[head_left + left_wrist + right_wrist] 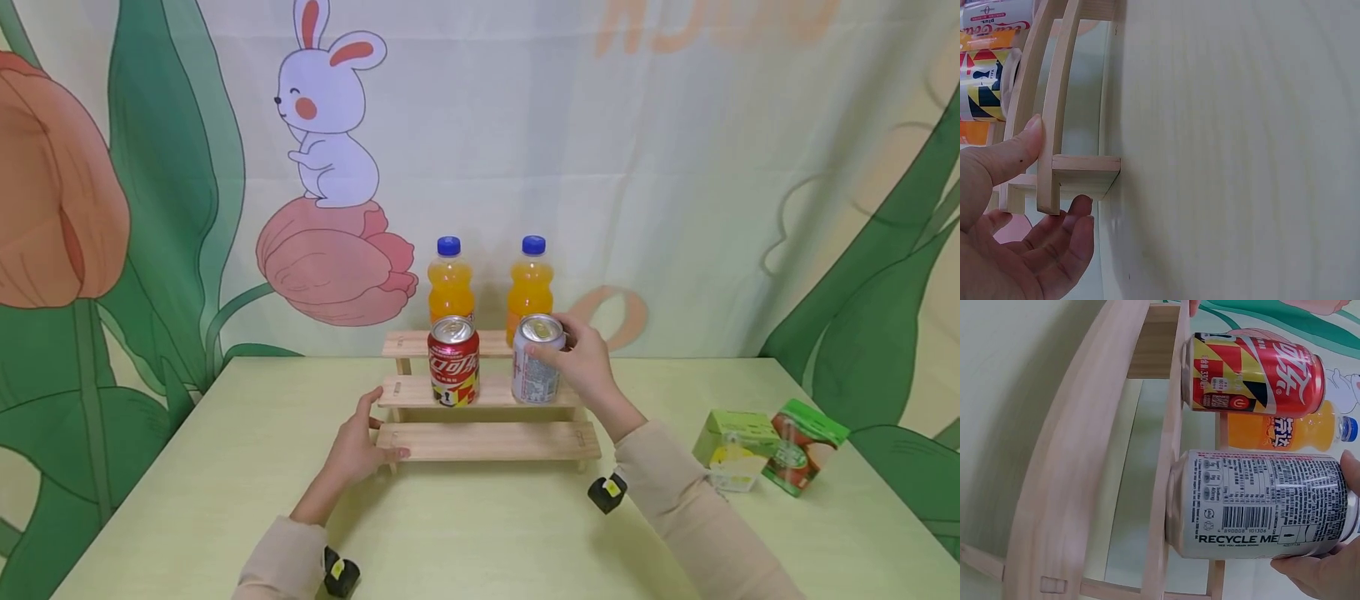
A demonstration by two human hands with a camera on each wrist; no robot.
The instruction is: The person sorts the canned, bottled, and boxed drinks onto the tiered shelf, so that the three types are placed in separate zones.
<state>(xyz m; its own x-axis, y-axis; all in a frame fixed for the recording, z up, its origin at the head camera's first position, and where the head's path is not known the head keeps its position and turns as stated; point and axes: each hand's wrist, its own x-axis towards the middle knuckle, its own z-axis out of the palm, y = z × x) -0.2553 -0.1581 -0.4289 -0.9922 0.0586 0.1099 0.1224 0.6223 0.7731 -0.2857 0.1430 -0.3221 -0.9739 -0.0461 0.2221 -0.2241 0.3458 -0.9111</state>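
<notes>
A three-step wooden display rack point(487, 442) stands on the table. My left hand point(356, 446) grips its left end, thumb on the lowest step and fingers curled around the end, as the left wrist view shows. On the middle step, my right hand point(588, 358) holds a white and silver soda can point(536, 379) near its top. That can point(1254, 506) is upright, its base at the step, with a barcode and "RECYCLE ME" printed on it. To its left stands a red cola can point(453, 362) with a yellow and black pattern near the base.
Two orange soda bottles with blue caps, one on the left point(450, 283) and one on the right point(531, 287), stand on the top step. A green carton point(735, 450) and a green-and-brown carton point(802, 450) are at the table's right. Behind hangs a printed curtain point(675, 167).
</notes>
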